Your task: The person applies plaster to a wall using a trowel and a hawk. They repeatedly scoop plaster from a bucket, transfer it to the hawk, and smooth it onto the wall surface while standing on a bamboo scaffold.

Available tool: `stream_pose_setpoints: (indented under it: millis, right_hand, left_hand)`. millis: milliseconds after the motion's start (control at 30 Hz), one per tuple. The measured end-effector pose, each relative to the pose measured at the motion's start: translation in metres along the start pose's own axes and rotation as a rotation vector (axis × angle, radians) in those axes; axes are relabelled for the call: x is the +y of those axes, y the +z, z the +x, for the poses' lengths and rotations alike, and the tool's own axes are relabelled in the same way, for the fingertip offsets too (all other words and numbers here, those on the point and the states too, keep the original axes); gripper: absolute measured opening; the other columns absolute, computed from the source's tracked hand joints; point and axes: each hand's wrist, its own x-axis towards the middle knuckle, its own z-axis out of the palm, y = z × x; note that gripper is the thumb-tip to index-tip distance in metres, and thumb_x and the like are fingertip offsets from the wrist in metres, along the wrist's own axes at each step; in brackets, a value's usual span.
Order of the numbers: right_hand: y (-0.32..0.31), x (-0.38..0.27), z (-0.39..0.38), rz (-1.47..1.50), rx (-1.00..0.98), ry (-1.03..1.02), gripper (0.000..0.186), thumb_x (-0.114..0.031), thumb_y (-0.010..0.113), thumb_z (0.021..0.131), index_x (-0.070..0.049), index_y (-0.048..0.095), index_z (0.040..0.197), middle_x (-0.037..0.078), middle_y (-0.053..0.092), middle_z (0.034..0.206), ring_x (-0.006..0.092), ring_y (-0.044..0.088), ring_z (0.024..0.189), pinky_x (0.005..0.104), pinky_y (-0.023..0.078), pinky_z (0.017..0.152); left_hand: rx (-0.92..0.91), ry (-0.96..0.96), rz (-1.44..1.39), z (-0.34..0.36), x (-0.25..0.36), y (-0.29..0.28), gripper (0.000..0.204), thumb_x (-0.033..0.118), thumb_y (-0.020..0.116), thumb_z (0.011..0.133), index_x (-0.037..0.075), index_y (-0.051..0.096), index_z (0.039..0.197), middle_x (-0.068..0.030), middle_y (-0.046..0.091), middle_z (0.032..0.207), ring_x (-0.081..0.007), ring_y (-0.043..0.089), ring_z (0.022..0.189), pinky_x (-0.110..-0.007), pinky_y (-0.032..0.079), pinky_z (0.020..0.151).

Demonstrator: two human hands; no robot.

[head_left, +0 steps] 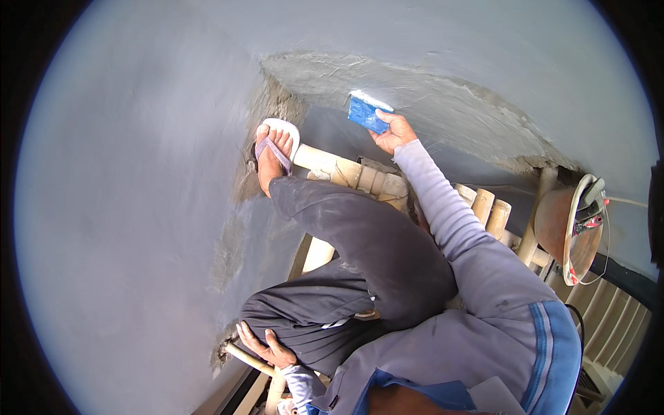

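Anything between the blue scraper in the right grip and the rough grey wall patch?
Nothing visible. The right grip holds the blue scraper, its white edge toward the rough patch; whether they touch is unclear. The sandalled foot lies left and the bamboo pole below, both outside that space.

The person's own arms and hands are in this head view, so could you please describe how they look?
The right hand and left hand are bare, without gloves. The right sleeve is long and grey, paler toward the wrist, with a blue shoulder panel and a pale stripe. The left sleeve, mostly hidden, shows a pale end.
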Motion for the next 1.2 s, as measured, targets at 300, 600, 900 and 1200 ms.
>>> stream_pose_setpoints:
  millis: [300, 600, 900, 1200]
  right_hand:
    - [0.014, -0.034, -0.051, -0.049, -0.077, -0.045, 0.030, -0.001, 0.061, 0.082, -0.001, 0.049, 0.109, 0.011, 0.056, 0.105, 0.0243, 0.058, 0.096, 0.0407, 0.048, 0.088]
    - [-0.017, -0.057, -0.136, -0.305, -0.259, -0.059, 0.034, -0.007, 0.059, 0.084, 0.002, 0.050, 0.115, 0.015, 0.059, 0.110, 0.0279, 0.059, 0.102, 0.0454, 0.045, 0.094]
    - [-0.065, 0.001, 0.051, -0.337, 0.122, 0.142, 0.028, 0.002, 0.052, 0.085, -0.001, 0.050, 0.113, 0.014, 0.060, 0.106, 0.0279, 0.061, 0.099, 0.0491, 0.050, 0.086]
    - [-0.072, -0.010, 0.058, -0.101, 0.175, 0.053, 0.033, 0.002, 0.054, 0.086, -0.003, 0.046, 0.117, 0.013, 0.055, 0.114, 0.0293, 0.057, 0.105, 0.0470, 0.049, 0.088]
  left_hand:
    - [0.007, 0.010, -0.005, -0.003, -0.010, 0.000, 0.051, 0.016, 0.048, 0.087, 0.000, 0.040, 0.134, -0.0194, 0.033, 0.141, -0.0301, 0.029, 0.132, -0.041, 0.019, 0.109]
    - [0.012, 0.009, -0.025, -0.001, -0.009, 0.001, 0.051, 0.016, 0.048, 0.086, 0.000, 0.039, 0.134, -0.0195, 0.034, 0.141, -0.0300, 0.029, 0.131, -0.041, 0.019, 0.109]
    - [0.009, -0.002, -0.003, 0.000, 0.001, 0.002, 0.051, 0.015, 0.046, 0.087, -0.002, 0.038, 0.134, -0.0200, 0.034, 0.140, -0.0308, 0.030, 0.131, -0.041, 0.019, 0.109]
    - [0.008, -0.026, 0.046, 0.001, 0.002, 0.001, 0.049, 0.020, 0.047, 0.089, 0.001, 0.040, 0.134, -0.0192, 0.037, 0.139, -0.0308, 0.032, 0.130, -0.039, 0.020, 0.109]
